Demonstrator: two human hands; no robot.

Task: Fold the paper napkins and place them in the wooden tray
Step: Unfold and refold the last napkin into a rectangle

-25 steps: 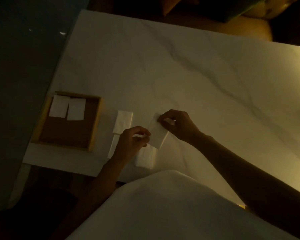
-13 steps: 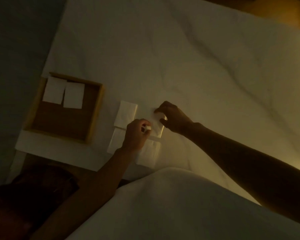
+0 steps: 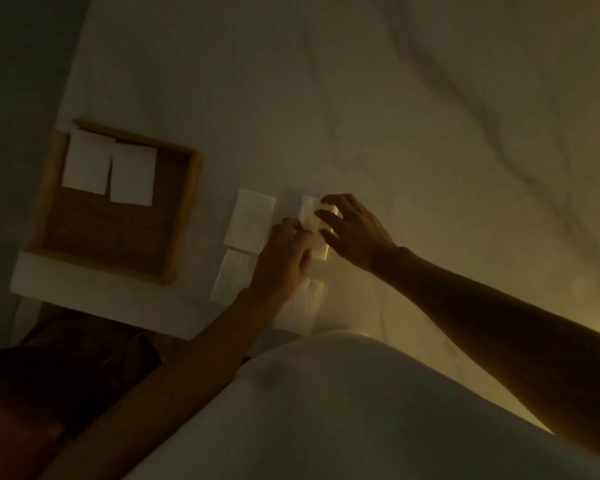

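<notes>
A square wooden tray point(image 3: 184, 216) sits at the table's left near corner, with two folded white napkins point(image 3: 110, 169) side by side at its far end. A small folded napkin point(image 3: 309, 211) lies flat on the table under both hands. My left hand point(image 3: 284, 261) presses its near part with the fingertips, and my right hand point(image 3: 352, 230) has spread fingers resting on its far right edge. Three more napkins lie around: one point(image 3: 250, 221) just left, one point(image 3: 234, 278) below it, one point(image 3: 305, 303) partly hidden by my left wrist.
The white marble table point(image 3: 395, 116) stretches far and right in dim light. Its near edge point(image 3: 94, 299) runs just below the tray. My white-clothed lap point(image 3: 326, 410) fills the bottom of the view.
The napkin was lifted and held between both hands; it now lies flat on the table, smaller, with both hands pressing on it. The camera has tilted closer.
</notes>
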